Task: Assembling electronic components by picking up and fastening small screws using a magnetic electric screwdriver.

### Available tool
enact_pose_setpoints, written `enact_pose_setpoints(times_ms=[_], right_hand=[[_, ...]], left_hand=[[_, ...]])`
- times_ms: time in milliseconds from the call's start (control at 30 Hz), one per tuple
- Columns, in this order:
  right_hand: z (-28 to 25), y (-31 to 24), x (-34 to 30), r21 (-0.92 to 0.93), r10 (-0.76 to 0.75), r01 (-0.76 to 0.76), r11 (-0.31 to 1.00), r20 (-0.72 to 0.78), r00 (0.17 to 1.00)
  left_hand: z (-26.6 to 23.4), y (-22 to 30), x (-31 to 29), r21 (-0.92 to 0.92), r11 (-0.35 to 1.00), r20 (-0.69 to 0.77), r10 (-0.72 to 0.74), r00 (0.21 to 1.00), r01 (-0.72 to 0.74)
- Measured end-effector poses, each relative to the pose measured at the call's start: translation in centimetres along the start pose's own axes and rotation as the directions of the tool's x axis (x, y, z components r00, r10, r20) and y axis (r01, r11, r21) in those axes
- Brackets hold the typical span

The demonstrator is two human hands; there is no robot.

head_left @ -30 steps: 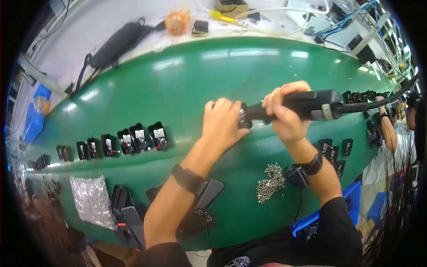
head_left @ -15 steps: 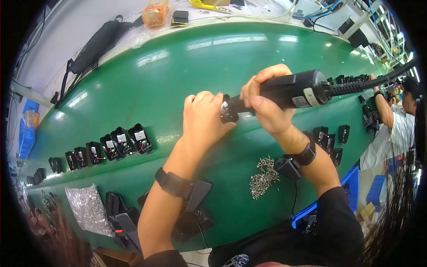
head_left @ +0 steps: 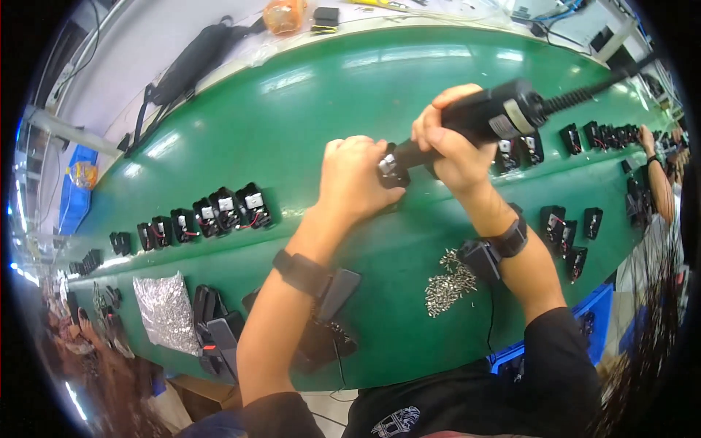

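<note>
Near the middle of the bench, my left hand (head_left: 354, 179) is closed around a small black plastic housing (head_left: 395, 174) with a silvery metal piece inside. My right hand (head_left: 460, 150) grips a thick black electric screwdriver (head_left: 491, 113), tilted with its cable end up and to the right. Its nose reaches into the housing beside my left fingers; the bit and any screw there are hidden. A pile of small silver screws (head_left: 450, 285) lies on the bench nearer me, left of my right forearm.
A row of black housings (head_left: 252, 206) with metal pieces and red wires runs left; more housings (head_left: 558, 230) stand right. A clear bag of small metal parts (head_left: 166, 310) lies front left. A blue bin (head_left: 600, 310) sits below the right edge. Another person's arm (head_left: 659, 186) reaches in at far right.
The whole view has shifted, so bench items appear farther right. The screwdriver's cable end points more upward, while its nose stays at the housing. Both hands keep their holds.
</note>
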State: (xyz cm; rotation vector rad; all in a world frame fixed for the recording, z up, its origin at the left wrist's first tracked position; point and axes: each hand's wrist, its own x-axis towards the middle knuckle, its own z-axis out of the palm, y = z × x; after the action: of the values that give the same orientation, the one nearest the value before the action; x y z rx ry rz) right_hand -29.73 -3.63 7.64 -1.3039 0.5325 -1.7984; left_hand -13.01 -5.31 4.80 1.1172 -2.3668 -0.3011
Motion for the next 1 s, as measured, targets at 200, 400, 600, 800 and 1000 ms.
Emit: enact_pose_setpoints(times_ms=[200,400,600,800,1000], right_hand=[[-0.3,0.6,0.4,0.021,0.008,-0.008,1.0,-0.041,0.999],[0.1,0.6,0.5,0.036,0.043,-0.042,0.998,-0.033,0.999],[0.7,1.5,1.5,-0.124,-0.092,0.08,0.989,-0.09,0.992],[-0.1,1.8,0.7,-0.123,-0.102,0.115,0.986,0.106,0.989],[-0.1,4.6,-0.1,-0.432,-0.164,0.347,0.832,0.405,0.9]], left_hand=[[0.0,-1.1,0.0,-0.002,0.997,-0.029,0.078,0.997,-0.078],[0.0,-1.8,0.2,-0.024,0.996,0.023,0.084,0.996,-0.083],[0.2,-1.6,1.1,-0.217,0.974,-0.015,0.064,0.998,-0.066],[0.6,-0.8,0.8,-0.116,0.986,-0.074,0.113,0.991,-0.121],[0.2,-3.4,0.4,-0.14,0.965,-0.09,0.209,0.974,-0.22]])
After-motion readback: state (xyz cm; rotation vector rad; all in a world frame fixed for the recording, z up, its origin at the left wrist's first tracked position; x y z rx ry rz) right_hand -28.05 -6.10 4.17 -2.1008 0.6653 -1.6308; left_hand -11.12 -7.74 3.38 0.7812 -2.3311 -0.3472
